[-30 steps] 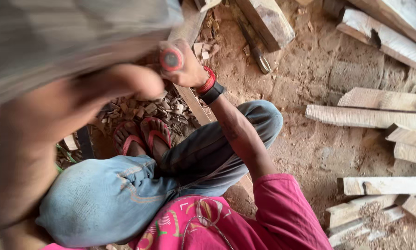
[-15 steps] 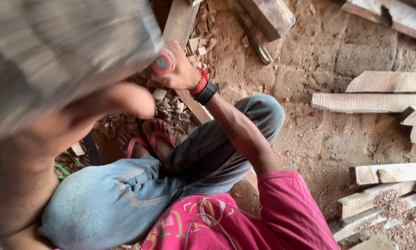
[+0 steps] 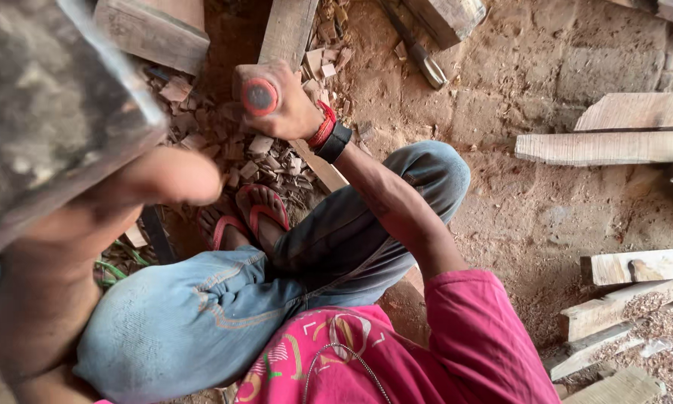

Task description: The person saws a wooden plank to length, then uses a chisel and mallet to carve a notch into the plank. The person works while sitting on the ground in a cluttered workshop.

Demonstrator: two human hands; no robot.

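fingers of my right hand (image 3: 280, 105) wrap tight round a wooden handle (image 3: 260, 96) with a red, dark-centred butt end facing up at me. the handle sits fully inside that fist, out past my knees and above the scatter of wood chips (image 3: 224, 142) on the dirt floor. what is on the far end of the handle i cannot see; the fist hides it. a red cord and a black wristband (image 3: 332, 142) sit on that wrist.

my left hand (image 3: 157, 176) is raised very near the camera, blurred, with one finger pressed against the underside of a big grey rough block (image 3: 52, 112) that fills the upper left corner. whether that hand grips the block or only props it i cannot tell. the block hangs well apart from the handle, to its left and much closer to me.

below, my red sandals (image 3: 250, 217) rest by the chips, jeans-clad legs folded. a long plank (image 3: 288, 34) runs under the fist, and a metal tool (image 3: 418, 56) lies beyond it. cut boards (image 3: 621, 146) are stacked to my right.
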